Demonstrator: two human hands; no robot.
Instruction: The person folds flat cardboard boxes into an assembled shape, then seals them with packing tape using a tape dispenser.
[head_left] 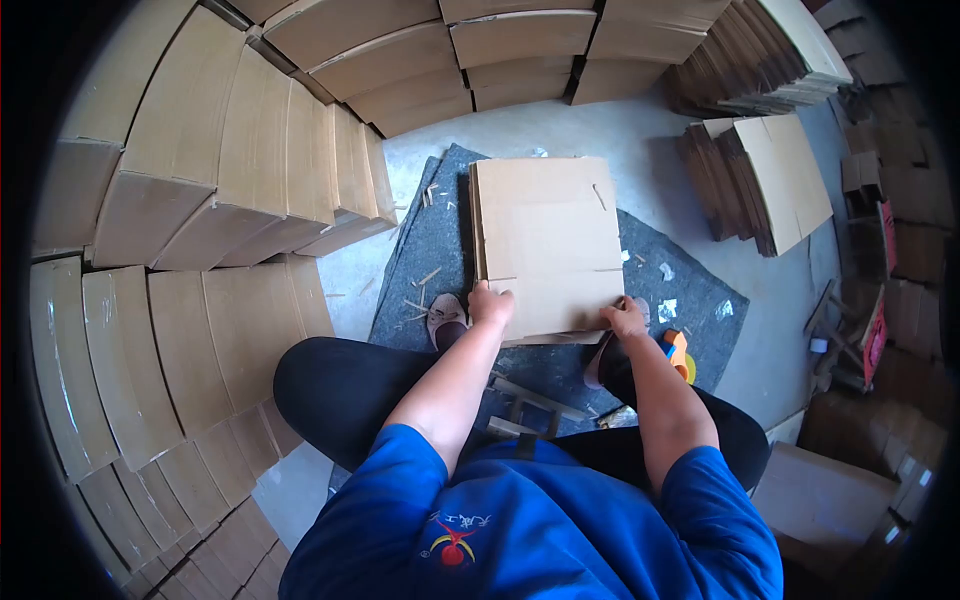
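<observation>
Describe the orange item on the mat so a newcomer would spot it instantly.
A dark mat lies under the cardboard stack. On it, near the right hand, sits a small orange item with blue and yellow parts; those bright colours separate it from the white scraps nearby.

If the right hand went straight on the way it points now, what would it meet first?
Most likely the cardboard stack: the right hand is at its near right corner, pointing across it. Whether it would hit the edge or slide over, I can't tell.
</observation>
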